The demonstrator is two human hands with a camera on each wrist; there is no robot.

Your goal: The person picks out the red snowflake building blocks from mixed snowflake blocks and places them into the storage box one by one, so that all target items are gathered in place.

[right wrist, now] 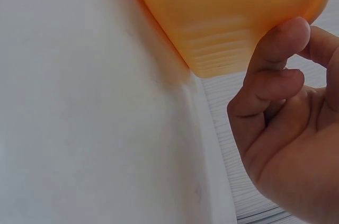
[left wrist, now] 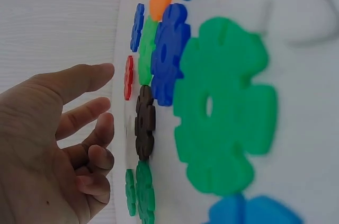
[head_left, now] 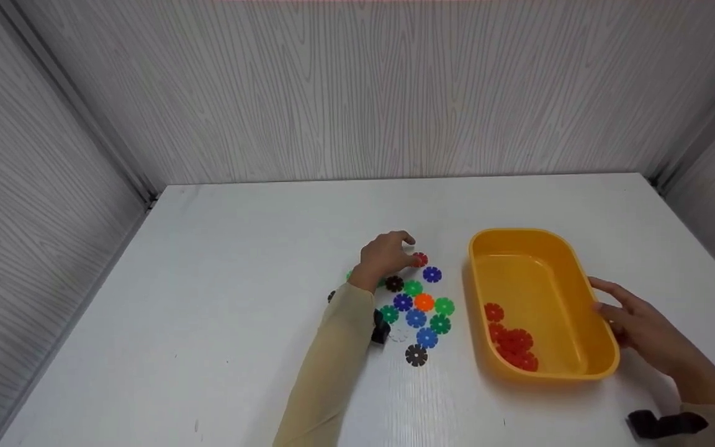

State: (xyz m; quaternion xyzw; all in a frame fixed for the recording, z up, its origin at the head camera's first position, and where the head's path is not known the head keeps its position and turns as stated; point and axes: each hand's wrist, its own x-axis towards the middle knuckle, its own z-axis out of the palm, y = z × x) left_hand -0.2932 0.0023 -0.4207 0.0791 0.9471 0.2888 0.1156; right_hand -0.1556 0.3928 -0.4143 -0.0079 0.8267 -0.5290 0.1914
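Note:
My left hand [head_left: 385,253] reaches over a loose spread of notched plastic discs, its thumb and fingers apart. Its thumb overlaps a red disc [head_left: 420,259] in the head view; the left wrist view shows the red disc [left wrist: 128,78] just beyond the thumb tip, with the hand [left wrist: 58,144] holding nothing. A brown disc [left wrist: 144,122] and a large green disc [left wrist: 225,105] lie nearer that camera. At the right, my right hand [head_left: 646,329] holds the side rim of a yellow plastic tray [head_left: 544,298]. Several red discs [head_left: 514,341] are heaped in its near left corner.
Blue, green, orange, white and dark discs lie left of the tray, among them an orange disc [head_left: 424,302] and a grey-brown disc [head_left: 416,355]. My left forearm covers part of the spread. Wood-grained panels [head_left: 395,93] border the white table [head_left: 208,298] at back and sides.

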